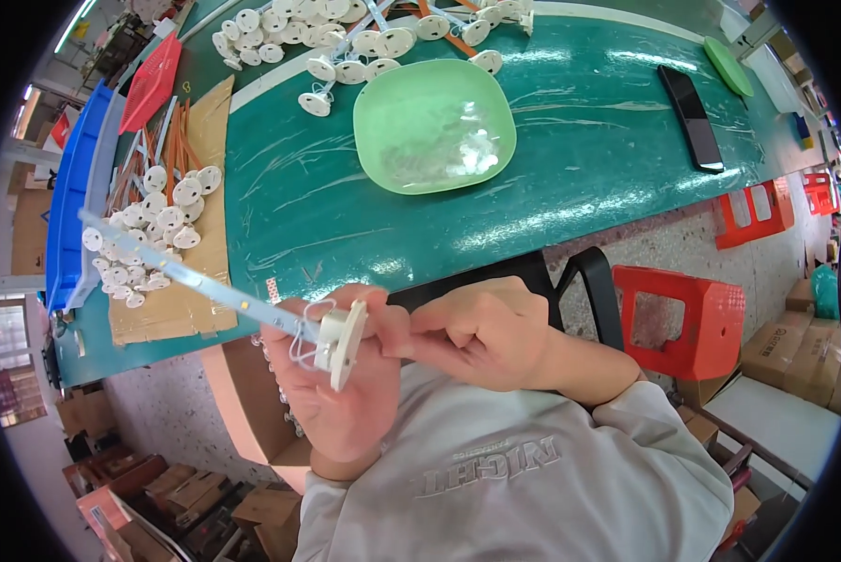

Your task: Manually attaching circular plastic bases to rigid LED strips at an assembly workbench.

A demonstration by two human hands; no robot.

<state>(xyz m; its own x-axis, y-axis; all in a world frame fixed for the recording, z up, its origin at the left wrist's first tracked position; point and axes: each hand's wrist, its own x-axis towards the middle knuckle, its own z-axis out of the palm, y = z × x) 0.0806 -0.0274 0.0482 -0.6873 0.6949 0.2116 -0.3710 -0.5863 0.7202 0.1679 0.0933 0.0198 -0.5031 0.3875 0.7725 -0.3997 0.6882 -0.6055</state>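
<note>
Dark phone screen (691,117) flat on green table (right side); brown cartons (795,351), seemingly labelled, on floor lower right.

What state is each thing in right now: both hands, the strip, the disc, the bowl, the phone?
Left hand: closed around the white disc.
Right hand: fingers pinched at the disc's back.
White disc: held on edge, wire looped beside it.
Light strip: held up off the table, joined to the disc.
Green bowl: upright, small clear parts inside.
Phone: flat on the table, screen dark.
Red stool: upright, unoccupied.
</note>
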